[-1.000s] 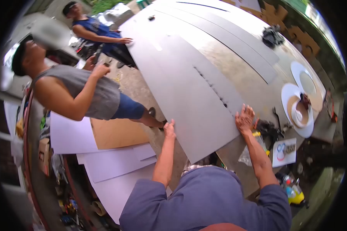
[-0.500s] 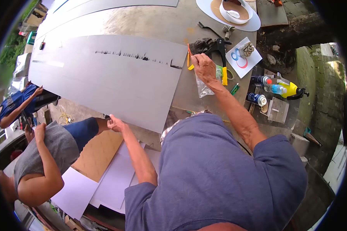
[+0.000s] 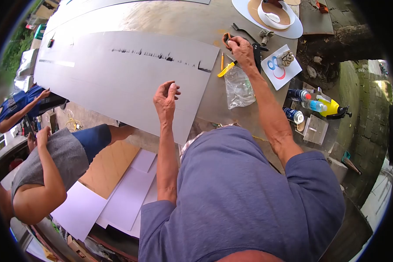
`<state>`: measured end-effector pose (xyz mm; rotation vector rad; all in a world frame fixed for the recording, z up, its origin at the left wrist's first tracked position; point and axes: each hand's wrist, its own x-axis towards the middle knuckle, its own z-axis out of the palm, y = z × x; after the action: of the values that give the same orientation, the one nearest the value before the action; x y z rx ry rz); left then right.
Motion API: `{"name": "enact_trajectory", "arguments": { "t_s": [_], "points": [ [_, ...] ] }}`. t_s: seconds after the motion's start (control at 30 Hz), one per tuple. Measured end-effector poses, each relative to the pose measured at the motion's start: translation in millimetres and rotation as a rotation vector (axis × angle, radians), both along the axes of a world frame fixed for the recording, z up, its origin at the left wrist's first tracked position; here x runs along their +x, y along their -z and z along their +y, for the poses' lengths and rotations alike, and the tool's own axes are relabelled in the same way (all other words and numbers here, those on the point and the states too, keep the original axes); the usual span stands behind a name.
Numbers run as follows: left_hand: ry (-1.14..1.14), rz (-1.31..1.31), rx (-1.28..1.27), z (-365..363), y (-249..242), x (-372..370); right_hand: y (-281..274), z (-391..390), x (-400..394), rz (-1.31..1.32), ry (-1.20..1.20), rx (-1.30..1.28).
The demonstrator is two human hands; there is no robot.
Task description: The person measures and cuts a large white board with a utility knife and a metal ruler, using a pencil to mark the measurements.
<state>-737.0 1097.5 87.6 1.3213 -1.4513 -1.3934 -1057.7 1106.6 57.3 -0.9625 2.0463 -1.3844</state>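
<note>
My right hand [image 3: 244, 54] is closed on a small dark thing with an orange edge [image 3: 226, 40], mostly hidden by the fingers. Loosely curled, my left hand [image 3: 166, 98] hovers over the large grey sheet [image 3: 131, 87], its fingers apart and nothing in them. Below the right hand lie a yellow cutter knife [image 3: 226, 70], a pencil [image 3: 222, 60] and a clear plastic bag [image 3: 240, 94]. A black hand tool [image 3: 257, 56] shows partly behind the right hand. Dark smudges run along the sheet's upper part.
A stone weight [image 3: 285, 58] rests on a printed paper [image 3: 277, 72]. Spray cans [image 3: 294, 115] and a yellow spray bottle [image 3: 332, 108] stand at right. A white hat [image 3: 288, 26] lies at the back. One person in grey [image 3: 52, 161] stands at left, another in blue beyond.
My left hand has let go of the sheet's near edge and moved up and right over it. My right hand has moved slightly up and right with the dark, orange-edged thing.
</note>
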Motion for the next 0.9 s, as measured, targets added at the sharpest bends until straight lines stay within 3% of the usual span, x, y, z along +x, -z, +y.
{"name": "enact_trajectory", "arguments": {
  "t_s": [0.1, 0.23, 0.4, 0.53, 0.73, 0.83, 0.9],
  "points": [
    [0.103, 0.111, 0.037, -9, -31, -34, -56, 24, -19, -0.586, -0.059, -0.188],
    [0.201, 0.206, 0.039, -22, -61, -73, -112, 41, -22, -0.753, -0.153, -0.362],
    [0.352, 0.262, 0.069, -30, -101, -113, -135, 42, -15, -0.808, -0.288, -0.334],
    [0.466, 0.038, 0.087, -44, -132, -136, -139, 36, 7, -0.727, -0.285, -0.201],
    [0.534, 0.166, 0.068, -71, -108, -145, -140, 32, 17, -0.627, -0.291, -0.133],
    [0.494, 0.086, 0.142, -89, -116, -135, -143, 35, 17, -0.619, -0.262, -0.092],
    [0.474, 0.002, 0.05, -97, -126, -133, -155, 31, 21, -0.622, -0.257, -0.069]
  ]
}}
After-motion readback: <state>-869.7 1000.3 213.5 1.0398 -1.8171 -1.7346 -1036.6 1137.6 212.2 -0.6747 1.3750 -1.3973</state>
